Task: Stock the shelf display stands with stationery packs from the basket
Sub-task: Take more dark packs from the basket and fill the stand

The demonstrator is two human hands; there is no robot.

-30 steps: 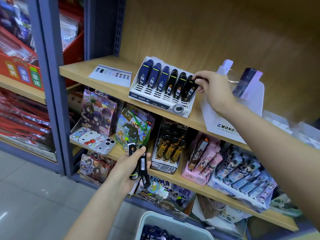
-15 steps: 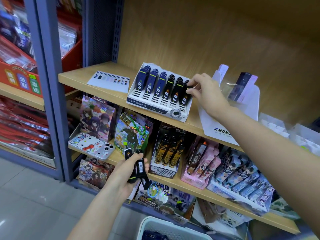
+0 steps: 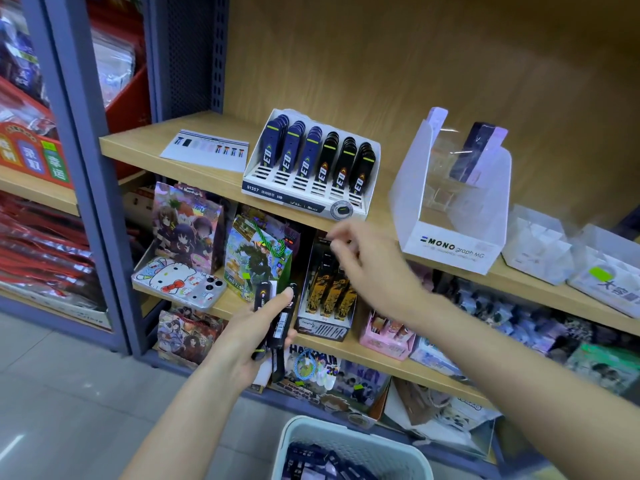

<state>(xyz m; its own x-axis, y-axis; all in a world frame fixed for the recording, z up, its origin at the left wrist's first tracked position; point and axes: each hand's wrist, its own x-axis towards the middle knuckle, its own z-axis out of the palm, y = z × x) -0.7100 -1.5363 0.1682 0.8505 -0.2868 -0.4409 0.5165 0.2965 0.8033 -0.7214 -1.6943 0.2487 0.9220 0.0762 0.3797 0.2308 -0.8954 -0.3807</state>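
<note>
A white display stand (image 3: 304,197) on the upper wooden shelf holds rows of dark blue and black lead-refill packs (image 3: 320,157). My left hand (image 3: 249,336) grips a few black packs (image 3: 280,323) in front of the middle shelf. My right hand (image 3: 367,268) is blurred, below the stand and above the left hand, fingers loosely spread with nothing in them. A pale basket (image 3: 301,431) at the bottom edge holds more dark packs (image 3: 322,462).
A clear MONO stand (image 3: 450,233) with purple packs sits to the right, then clear plastic bins (image 3: 540,251). A white leaflet (image 3: 204,150) lies left of the display stand. Lower shelves are packed with cartoon boxes. A blue-grey upright (image 3: 90,174) borders the left.
My right hand has left the rightmost row of the display stand and dropped down toward my left hand. The black pack it was seating now stands in the row.
</note>
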